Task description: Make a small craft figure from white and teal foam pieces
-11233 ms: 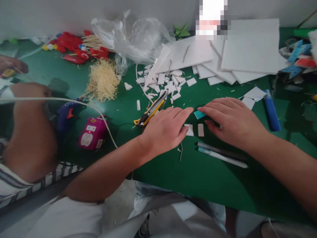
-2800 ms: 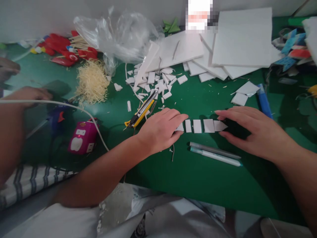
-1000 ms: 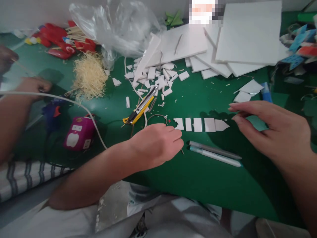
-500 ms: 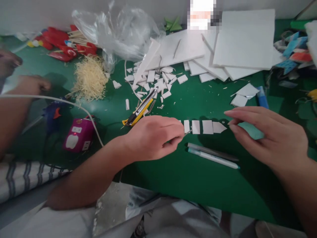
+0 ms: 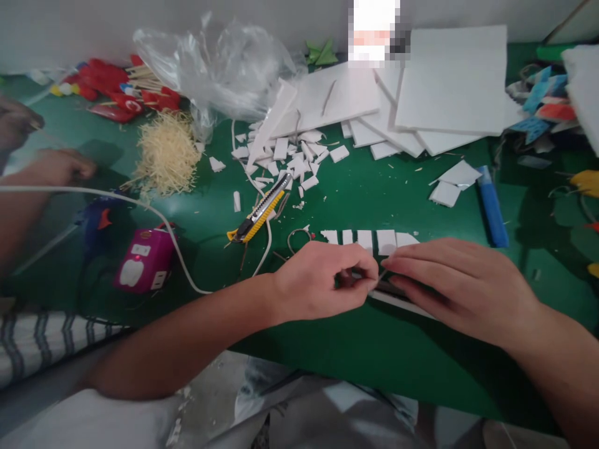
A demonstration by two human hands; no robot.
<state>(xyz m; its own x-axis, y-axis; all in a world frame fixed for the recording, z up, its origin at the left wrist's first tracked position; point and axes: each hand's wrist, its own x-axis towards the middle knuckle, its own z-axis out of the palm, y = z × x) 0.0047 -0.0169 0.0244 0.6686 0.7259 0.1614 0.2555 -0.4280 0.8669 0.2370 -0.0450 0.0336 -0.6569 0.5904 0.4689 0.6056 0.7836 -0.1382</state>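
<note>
My left hand [image 5: 325,279] is closed in a pinch on something thin that I cannot make out, just below a row of cut white foam pieces [image 5: 365,241]. Close to its fingertips, my right hand [image 5: 452,287] has its thumb and fingers brought together; whatever lies between them is too small to name. Under both hands, two pens [image 5: 405,304] are partly covered. A yellow utility knife [image 5: 262,209] rests up and left of my left hand. The blue marker [image 5: 492,209] lies beyond my right hand.
White foam sheets [image 5: 452,81] are stacked at the back, beside foam scraps [image 5: 299,153] and clear plastic [image 5: 224,68]. To the left are a pile of thin sticks [image 5: 167,153], a magenta box [image 5: 144,260], a white cable [image 5: 161,215] and another person's hands [image 5: 60,167].
Both hands have moved down, below the foam row, and come close together. My right hand has shifted left over the pens, and its fingers have drawn closer. The blue marker is now uncovered.
</note>
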